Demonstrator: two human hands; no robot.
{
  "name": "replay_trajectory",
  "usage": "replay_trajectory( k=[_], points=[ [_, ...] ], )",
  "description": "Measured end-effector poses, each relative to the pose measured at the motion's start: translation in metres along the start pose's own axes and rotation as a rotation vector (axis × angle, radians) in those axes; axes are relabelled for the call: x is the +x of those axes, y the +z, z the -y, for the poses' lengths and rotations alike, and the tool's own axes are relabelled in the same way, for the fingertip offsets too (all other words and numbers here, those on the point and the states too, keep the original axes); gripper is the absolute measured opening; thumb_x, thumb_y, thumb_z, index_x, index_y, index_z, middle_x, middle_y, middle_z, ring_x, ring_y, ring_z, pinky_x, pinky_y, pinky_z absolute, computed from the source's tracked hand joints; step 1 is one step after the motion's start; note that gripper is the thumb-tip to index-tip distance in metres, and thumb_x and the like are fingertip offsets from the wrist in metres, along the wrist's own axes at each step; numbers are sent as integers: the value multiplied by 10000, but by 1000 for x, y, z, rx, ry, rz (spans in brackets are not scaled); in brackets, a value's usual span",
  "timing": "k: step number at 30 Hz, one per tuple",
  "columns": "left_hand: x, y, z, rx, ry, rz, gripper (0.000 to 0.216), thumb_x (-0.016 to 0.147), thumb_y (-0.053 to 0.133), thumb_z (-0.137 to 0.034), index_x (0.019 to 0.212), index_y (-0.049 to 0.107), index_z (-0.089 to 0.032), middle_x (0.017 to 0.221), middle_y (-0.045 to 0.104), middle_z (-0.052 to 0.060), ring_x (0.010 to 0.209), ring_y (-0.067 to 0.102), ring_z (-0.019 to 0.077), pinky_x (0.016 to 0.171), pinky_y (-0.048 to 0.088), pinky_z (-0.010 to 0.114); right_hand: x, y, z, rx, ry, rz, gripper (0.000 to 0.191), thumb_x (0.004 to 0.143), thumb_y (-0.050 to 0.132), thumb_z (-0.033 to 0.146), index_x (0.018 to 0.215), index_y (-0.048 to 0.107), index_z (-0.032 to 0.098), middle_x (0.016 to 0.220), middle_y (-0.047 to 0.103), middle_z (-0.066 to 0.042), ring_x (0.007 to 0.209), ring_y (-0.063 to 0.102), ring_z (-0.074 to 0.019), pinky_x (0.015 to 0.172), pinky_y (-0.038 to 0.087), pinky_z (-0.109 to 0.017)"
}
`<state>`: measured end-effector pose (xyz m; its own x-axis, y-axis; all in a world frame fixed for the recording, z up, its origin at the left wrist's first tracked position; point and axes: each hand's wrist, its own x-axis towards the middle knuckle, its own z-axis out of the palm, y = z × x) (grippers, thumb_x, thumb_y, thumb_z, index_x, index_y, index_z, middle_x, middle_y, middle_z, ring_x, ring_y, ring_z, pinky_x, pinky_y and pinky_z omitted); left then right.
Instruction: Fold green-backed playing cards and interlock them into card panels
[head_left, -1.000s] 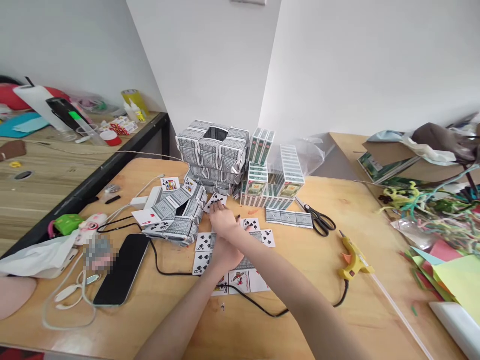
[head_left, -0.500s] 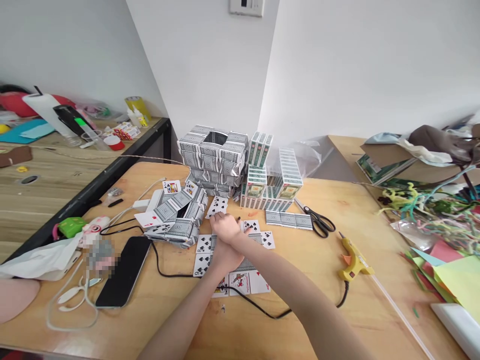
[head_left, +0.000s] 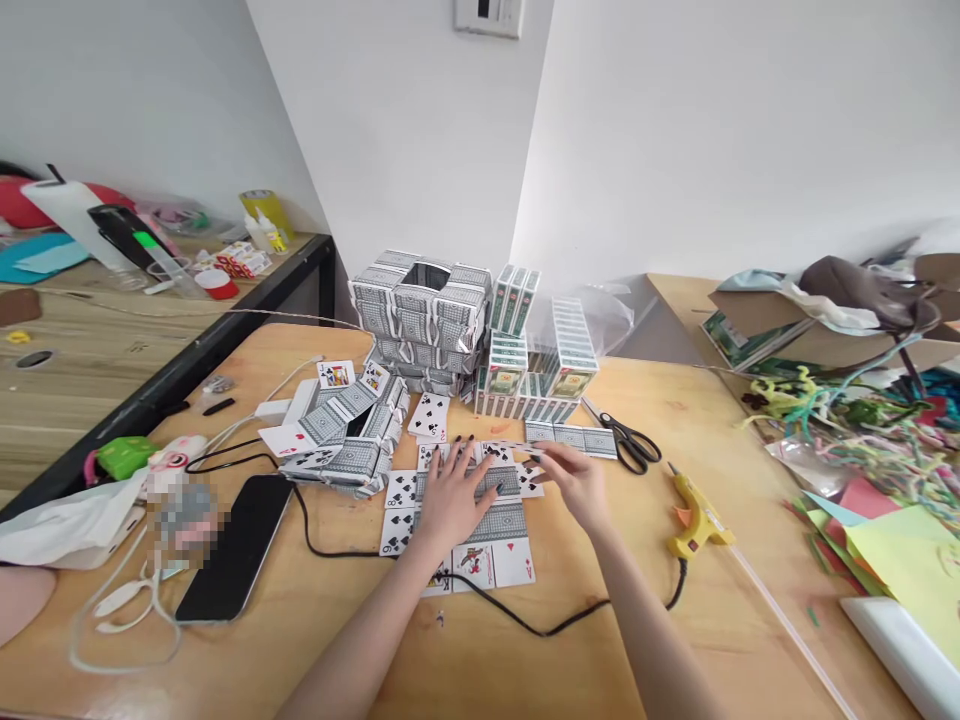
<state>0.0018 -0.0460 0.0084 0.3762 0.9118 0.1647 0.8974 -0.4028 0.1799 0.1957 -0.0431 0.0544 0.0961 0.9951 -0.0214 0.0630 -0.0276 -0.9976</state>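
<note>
My left hand (head_left: 451, 495) lies flat with fingers spread on a sheet of joined playing cards (head_left: 501, 523) on the wooden table (head_left: 525, 670). My right hand (head_left: 574, 477) hovers just right of it, fingers curled by the sheet's upper right corner near a strip of face-down cards (head_left: 571, 437); whether it grips anything is unclear. A loose spade card (head_left: 430, 416) lies beyond the sheet. Left of it sits a folded card structure (head_left: 349, 440). Behind stands a box built of cards (head_left: 421, 310) and stacked card packs (head_left: 534, 360).
Scissors (head_left: 630, 444) and a yellow glue gun (head_left: 693, 512) with its black cord (head_left: 525, 622) lie to the right. A black phone (head_left: 235, 545), white cables and a pink toy sit left. Coloured paper and pipe cleaners (head_left: 862, 420) crowd the right edge.
My right hand has drawn back from the spade card and swung right to the sheet's upper right corner. My left hand, earlier under the right arm, now shows spread flat on the sheet.
</note>
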Motion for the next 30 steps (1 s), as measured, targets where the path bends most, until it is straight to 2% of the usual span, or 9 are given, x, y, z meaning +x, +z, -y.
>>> replay_trajectory(
  k=[3,6,10,12,16,21,30],
  points=[
    [-1,-2,-7,1,-65,-11,460,874,320,-459,1298,401,-299,1411,346,50,1316,249,286,1052,186,539,-21,-34,-8,55,79,-244,326,715,617,449,857,628,156,732,633,-36,694,650,-200,589,575,-341],
    [-2,-6,-14,-7,-74,-26,437,892,310,-373,1303,402,-257,1408,349,68,1318,245,275,1061,189,517,-37,-48,-18,19,159,-353,343,685,653,454,828,602,147,694,610,-25,672,640,-192,572,584,-327],
    [-4,-10,-17,-48,159,32,543,849,357,-506,1351,304,-304,1455,257,17,1341,180,265,1074,178,499,-50,-46,-32,74,275,-316,361,680,638,493,792,568,157,732,604,-21,625,628,-178,578,587,-327],
    [-6,-9,-17,-46,209,63,610,816,364,-576,1361,275,-316,1460,243,13,1341,171,280,1067,166,526,-53,-42,-39,77,287,-322,372,640,678,476,820,531,186,738,593,-7,634,630,-181,555,582,-313],
    [-8,-6,-16,-29,198,58,636,806,357,-602,1367,259,-318,1462,237,15,1342,167,285,1064,153,538,-54,-33,-49,28,264,-311,463,644,658,486,982,483,222,854,608,-45,795,639,-231,532,571,-304],
    [-7,-7,-17,-26,183,25,622,830,331,-578,1375,249,-290,1458,246,26,1344,167,271,1076,148,515,-50,-22,-54,-17,282,-247,379,681,590,529,851,510,200,928,624,-91,881,617,-254,556,564,-306],
    [-6,-6,-17,-36,148,18,640,852,298,-554,1399,185,-241,1467,223,47,1349,158,260,1087,159,487,-50,-20,-54,95,385,-98,397,662,610,526,840,503,188,810,653,-74,735,653,-247,522,551,-320]
  ],
)
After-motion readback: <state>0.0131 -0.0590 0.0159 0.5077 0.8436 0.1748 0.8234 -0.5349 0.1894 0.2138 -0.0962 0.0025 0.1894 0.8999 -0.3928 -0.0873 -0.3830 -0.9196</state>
